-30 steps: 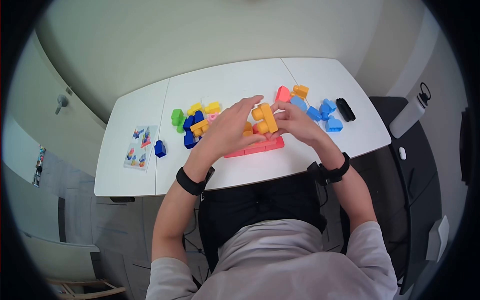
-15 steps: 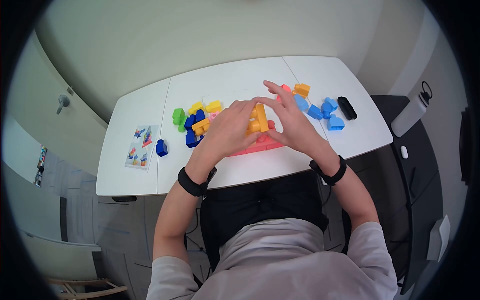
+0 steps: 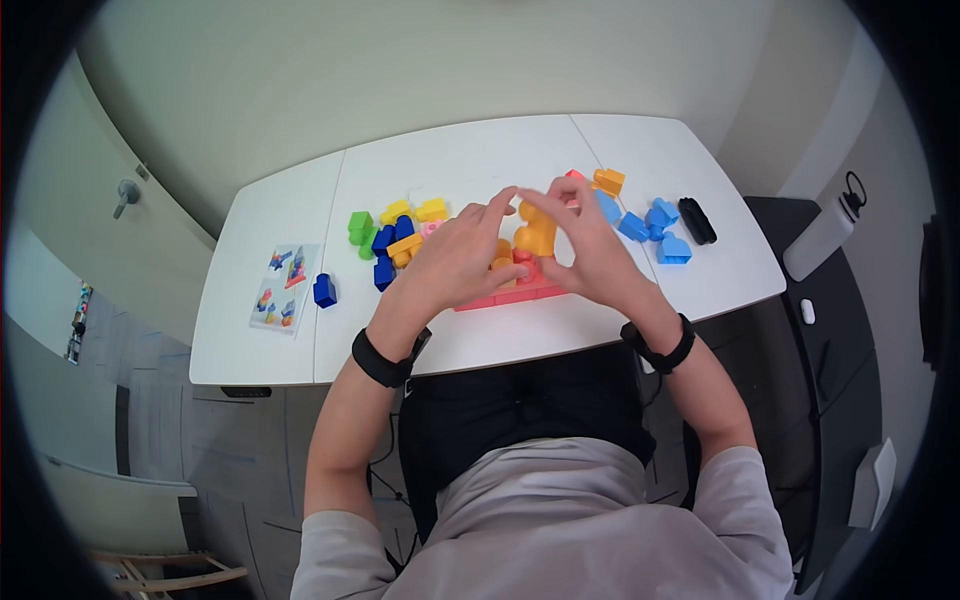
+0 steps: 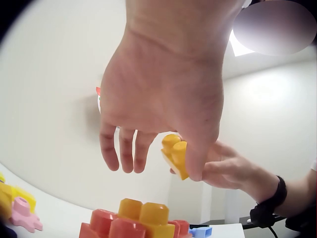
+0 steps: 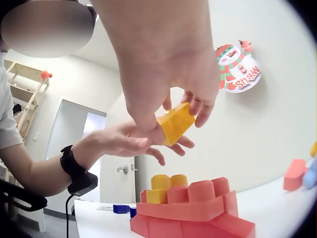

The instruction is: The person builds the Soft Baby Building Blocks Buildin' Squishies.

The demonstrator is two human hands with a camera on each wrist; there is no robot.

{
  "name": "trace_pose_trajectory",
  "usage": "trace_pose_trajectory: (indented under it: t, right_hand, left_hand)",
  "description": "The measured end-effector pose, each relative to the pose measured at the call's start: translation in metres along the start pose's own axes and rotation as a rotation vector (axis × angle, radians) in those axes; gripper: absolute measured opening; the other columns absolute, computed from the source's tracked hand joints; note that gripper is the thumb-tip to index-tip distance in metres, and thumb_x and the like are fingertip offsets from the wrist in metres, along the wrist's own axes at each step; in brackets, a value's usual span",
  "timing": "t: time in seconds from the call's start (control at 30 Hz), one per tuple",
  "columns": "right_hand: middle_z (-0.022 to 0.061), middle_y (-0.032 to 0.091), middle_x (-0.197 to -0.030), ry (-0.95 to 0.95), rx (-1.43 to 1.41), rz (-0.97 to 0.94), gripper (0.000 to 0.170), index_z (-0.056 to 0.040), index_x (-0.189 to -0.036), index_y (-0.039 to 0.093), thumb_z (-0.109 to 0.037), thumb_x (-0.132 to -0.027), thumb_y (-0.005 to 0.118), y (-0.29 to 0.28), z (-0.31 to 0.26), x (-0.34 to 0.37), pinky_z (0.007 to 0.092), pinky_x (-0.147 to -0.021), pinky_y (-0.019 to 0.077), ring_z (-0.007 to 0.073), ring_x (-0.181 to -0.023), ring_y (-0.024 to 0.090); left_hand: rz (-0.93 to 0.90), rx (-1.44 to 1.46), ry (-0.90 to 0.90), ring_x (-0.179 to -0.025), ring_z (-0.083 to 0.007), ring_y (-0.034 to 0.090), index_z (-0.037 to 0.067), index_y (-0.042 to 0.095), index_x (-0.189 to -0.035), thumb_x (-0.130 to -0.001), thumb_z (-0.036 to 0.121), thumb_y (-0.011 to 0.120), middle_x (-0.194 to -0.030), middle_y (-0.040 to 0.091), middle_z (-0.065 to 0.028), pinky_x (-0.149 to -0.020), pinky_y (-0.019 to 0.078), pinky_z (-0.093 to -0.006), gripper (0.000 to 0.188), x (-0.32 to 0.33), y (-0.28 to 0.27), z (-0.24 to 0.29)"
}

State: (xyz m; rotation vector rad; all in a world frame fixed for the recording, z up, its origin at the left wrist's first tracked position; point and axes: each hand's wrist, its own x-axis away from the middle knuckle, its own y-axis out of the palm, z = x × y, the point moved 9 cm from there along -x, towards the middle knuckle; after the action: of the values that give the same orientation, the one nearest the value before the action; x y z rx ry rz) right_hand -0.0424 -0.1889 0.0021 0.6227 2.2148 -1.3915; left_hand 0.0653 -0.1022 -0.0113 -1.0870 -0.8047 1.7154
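In the head view my right hand (image 3: 592, 245) holds a yellow-orange two-stud toy block (image 3: 540, 235), pinched between thumb and fingers. In the right wrist view the block (image 5: 177, 124) hangs above a red block build (image 5: 198, 213), with air between them. My left hand (image 3: 455, 255) is close on the block's other side. Its fingers (image 4: 127, 151) extend loosely in the left wrist view, and its thumb overlaps the block's edge there. On the build sits another yellow-orange block (image 4: 153, 215) beside red studs.
Left of the build are dark blue, green, yellow and pink blocks, with one dark blue block (image 3: 325, 291) apart near a picture sheet (image 3: 285, 290). On the right lie light blue blocks (image 3: 673, 250), an orange block (image 3: 610, 181) and a black case (image 3: 697, 220).
The block has turned between the hands, its studs now pointing more up and left. My right hand's raised fingers have come down and closed in around it.
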Motion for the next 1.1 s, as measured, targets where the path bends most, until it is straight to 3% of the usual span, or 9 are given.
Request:
trace_pose_trajectory:
  t: [0.1,0.23,0.3,0.4,0.53,0.63,0.7,0.9,1.1]
  right_hand:
    - [0.016,0.044,-0.132,0.014,-0.086,0.1,0.074,-0.0129,-0.147,0.054,-0.008,-0.079,0.083,-0.013,0.007,-0.001,0.0423,-0.101,0.0502,0.0336,-0.125,0.051]
    - [0.0155,0.049,-0.133,0.022,-0.149,0.098,0.071,-0.0092,-0.145,0.051,-0.011,-0.082,0.082,-0.01,0.022,-0.001,0.0421,-0.105,0.0494,0.0328,-0.124,0.055]
    - [0.012,0.055,-0.134,0.144,-0.278,-0.09,0.069,-0.0111,-0.144,0.05,-0.009,-0.083,0.082,0.013,0.042,0.002,0.0429,-0.116,0.0465,0.0284,-0.129,0.056]
    - [0.0148,0.062,-0.132,0.152,-0.228,-0.202,0.071,-0.007,-0.146,0.049,-0.017,-0.084,0.083,0.033,0.058,0.011,0.0408,-0.109,0.049,0.0306,-0.125,0.062]
    - [0.016,0.063,-0.133,0.191,-0.282,-0.243,0.072,-0.0065,-0.147,0.05,-0.021,-0.085,0.083,0.037,0.061,0.012,0.0406,-0.108,0.0493,0.0301,-0.127,0.061]
    - [0.0129,0.062,-0.137,0.071,-0.244,-0.297,0.071,-0.0048,-0.148,0.052,-0.02,-0.087,0.084,0.041,0.059,0.011,0.0403,-0.114,0.0456,0.0277,-0.131,0.059]
    - [0.0132,0.063,-0.137,0.121,-0.379,-0.284,0.063,-0.0049,-0.142,0.056,-0.021,-0.088,0.084,0.043,0.062,0.01,0.04,-0.111,0.0467,0.0276,-0.13,0.061]
    - [0.0126,0.067,-0.129,0.258,-0.287,-0.399,0.058,-0.0041,-0.139,0.054,-0.018,-0.09,0.082,0.055,0.066,0.019,0.0388,-0.106,0.05,0.0263,-0.124,0.065]
    - [0.013,0.069,-0.124,0.214,-0.377,-0.407,0.061,-0.0054,-0.143,0.052,-0.014,-0.09,0.079,0.061,0.067,0.022,0.0366,-0.1,0.0516,0.025,-0.115,0.067]
  left_hand:
    - [-0.142,-0.102,-0.032,-0.121,-0.0373,0.065,0.007,0.042,-0.157,-0.085,0.033,0.085,-0.131,0.066,-0.023,-0.1,0.0539,-0.0459,0.088,0.005,0.013,-0.018]
    - [-0.263,-0.139,-0.102,-0.121,-0.0372,0.065,0.007,0.043,-0.156,-0.085,0.036,0.086,-0.13,0.066,-0.0224,-0.101,0.0534,-0.0454,0.088,0.008,0.035,-0.037]
    - [-0.279,-0.136,-0.072,-0.118,-0.0368,0.066,0.007,0.047,-0.151,-0.085,0.037,0.085,-0.127,0.068,-0.0207,-0.098,0.0538,-0.0447,0.082,0.007,0.043,-0.042]
    - [-0.34,-0.113,-0.095,-0.115,-0.0364,0.067,0.008,0.051,-0.145,-0.086,0.036,0.085,-0.123,0.07,-0.0189,-0.095,0.0541,-0.0448,0.073,0.004,0.05,-0.048]
    - [-0.347,-0.096,-0.098,-0.114,-0.0358,0.068,0.008,0.053,-0.139,-0.086,0.033,0.085,-0.122,0.07,-0.0172,-0.093,0.0541,-0.0445,0.068,0.002,0.052,-0.05]
    - [-0.334,-0.061,-0.071,-0.114,-0.0357,0.068,0.008,0.052,-0.14,-0.085,0.031,0.086,-0.122,0.07,-0.0166,-0.094,0.054,-0.0434,0.069,0.002,0.055,-0.053]
    - [-0.332,-0.015,-0.067,-0.114,-0.0361,0.068,0.008,0.052,-0.14,-0.084,0.029,0.087,-0.123,0.07,-0.0162,-0.094,0.054,-0.0429,0.069,0.001,0.055,-0.052]
    - [-0.309,-0.025,-0.02,-0.112,-0.0371,0.068,0.008,0.052,-0.14,-0.086,0.032,0.085,-0.123,0.07,-0.0166,-0.093,0.0544,-0.0435,0.068,0.001,0.057,-0.051]
    - [-0.23,-0.133,-0.029,-0.103,-0.0376,0.072,0.008,0.052,-0.135,-0.086,0.039,0.083,-0.118,0.071,-0.0166,-0.084,0.058,-0.0467,0.066,0.0,0.057,-0.047]
